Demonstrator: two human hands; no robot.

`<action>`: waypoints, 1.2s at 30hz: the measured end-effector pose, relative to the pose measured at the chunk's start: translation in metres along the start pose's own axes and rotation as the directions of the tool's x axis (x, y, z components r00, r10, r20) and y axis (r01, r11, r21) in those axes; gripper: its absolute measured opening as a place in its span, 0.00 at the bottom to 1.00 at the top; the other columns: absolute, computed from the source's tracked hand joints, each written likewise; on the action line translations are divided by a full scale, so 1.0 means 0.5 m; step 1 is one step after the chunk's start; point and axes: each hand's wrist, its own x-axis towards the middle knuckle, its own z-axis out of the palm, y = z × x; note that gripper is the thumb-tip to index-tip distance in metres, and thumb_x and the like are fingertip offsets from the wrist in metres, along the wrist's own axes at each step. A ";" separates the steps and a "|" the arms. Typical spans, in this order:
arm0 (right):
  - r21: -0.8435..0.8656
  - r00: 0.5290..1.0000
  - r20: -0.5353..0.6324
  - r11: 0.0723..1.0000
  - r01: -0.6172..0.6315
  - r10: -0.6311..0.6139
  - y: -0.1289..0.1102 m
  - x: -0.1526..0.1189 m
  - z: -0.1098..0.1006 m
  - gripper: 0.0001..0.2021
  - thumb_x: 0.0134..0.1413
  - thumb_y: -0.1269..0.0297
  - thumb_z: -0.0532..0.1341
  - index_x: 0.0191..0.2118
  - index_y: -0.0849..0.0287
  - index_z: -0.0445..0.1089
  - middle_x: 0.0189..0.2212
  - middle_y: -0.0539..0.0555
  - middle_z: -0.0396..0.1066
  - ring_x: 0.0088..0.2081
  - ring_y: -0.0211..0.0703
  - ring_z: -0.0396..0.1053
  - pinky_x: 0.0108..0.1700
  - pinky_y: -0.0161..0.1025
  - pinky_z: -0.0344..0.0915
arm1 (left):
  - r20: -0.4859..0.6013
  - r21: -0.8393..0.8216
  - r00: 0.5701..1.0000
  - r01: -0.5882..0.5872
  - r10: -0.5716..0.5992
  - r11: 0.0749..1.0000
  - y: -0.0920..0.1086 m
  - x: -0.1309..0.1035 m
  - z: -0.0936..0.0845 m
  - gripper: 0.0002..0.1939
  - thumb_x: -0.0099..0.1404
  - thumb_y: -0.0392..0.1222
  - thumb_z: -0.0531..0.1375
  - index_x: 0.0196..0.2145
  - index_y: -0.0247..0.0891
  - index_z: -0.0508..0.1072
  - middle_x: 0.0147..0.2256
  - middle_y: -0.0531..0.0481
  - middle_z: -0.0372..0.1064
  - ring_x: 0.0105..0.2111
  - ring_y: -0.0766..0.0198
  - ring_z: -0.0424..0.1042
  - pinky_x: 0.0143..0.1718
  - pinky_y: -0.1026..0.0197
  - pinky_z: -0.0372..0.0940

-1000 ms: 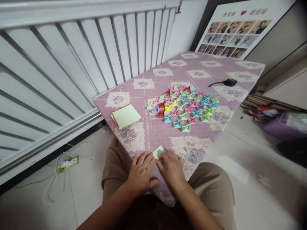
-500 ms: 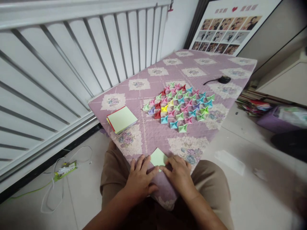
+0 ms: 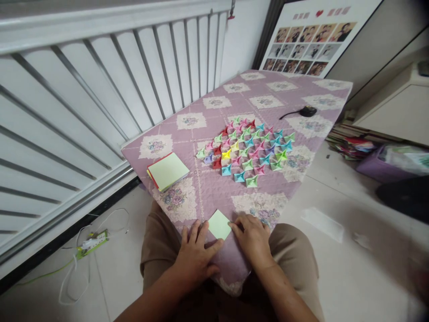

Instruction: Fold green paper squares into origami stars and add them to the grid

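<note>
A small pale green square of paper [image 3: 219, 225] lies turned like a diamond at the near end of the table. My left hand [image 3: 197, 252] rests on the cloth with its fingers spread, the tips touching the paper's left and lower edges. At the paper's right corner, my right hand [image 3: 252, 237] pinches with thumb and forefinger, its other fingers curled. Beyond the paper stand several folded paper pieces [image 3: 247, 164] in rows, coloured green, pink, red, yellow, blue and purple. To the left is a stack of square paper sheets [image 3: 168, 171], pale green on top.
A floral purple cloth covers the table [image 3: 208, 179], which narrows toward me. A black object with a strap [image 3: 307, 111] lies at the far right. Along the left runs a white radiator [image 3: 100, 89]. A power strip [image 3: 93, 243] with cables sits on the floor.
My right hand's fingertips have moved from the paper's lower corner up to its right corner. My left hand stays spread beside the paper. The whole view has shifted slightly.
</note>
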 end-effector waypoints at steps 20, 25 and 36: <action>0.056 0.806 0.329 0.863 0.503 -0.491 -0.021 -0.011 0.031 0.39 0.55 0.44 0.56 0.66 0.56 0.43 0.65 0.59 0.46 0.65 0.54 0.44 0.61 0.62 0.40 | 0.009 -0.091 1.000 0.020 -0.020 0.996 -0.005 -0.003 0.027 0.37 0.56 0.66 0.58 0.61 0.63 0.54 0.68 0.46 0.23 0.65 0.37 0.30 0.57 0.27 0.31; -0.009 0.839 0.285 0.874 0.486 -0.463 -0.013 0.037 0.039 0.38 0.56 0.44 0.54 0.67 0.55 0.43 0.66 0.59 0.45 0.66 0.55 0.42 0.60 0.65 0.40 | 0.025 -0.115 1.000 0.016 -0.013 0.993 -0.009 -0.003 0.023 0.37 0.55 0.66 0.58 0.61 0.64 0.52 0.67 0.46 0.22 0.65 0.37 0.30 0.56 0.26 0.30; 0.143 0.930 -0.057 0.919 0.367 -0.363 -0.023 0.023 0.022 0.09 0.60 0.62 0.55 0.40 0.55 0.71 0.38 0.55 0.72 0.42 0.47 0.66 0.46 0.45 0.58 | 0.028 -0.150 1.000 0.013 -0.009 0.989 -0.008 -0.002 0.015 0.39 0.56 0.65 0.59 0.62 0.63 0.51 0.68 0.45 0.24 0.65 0.36 0.30 0.55 0.25 0.30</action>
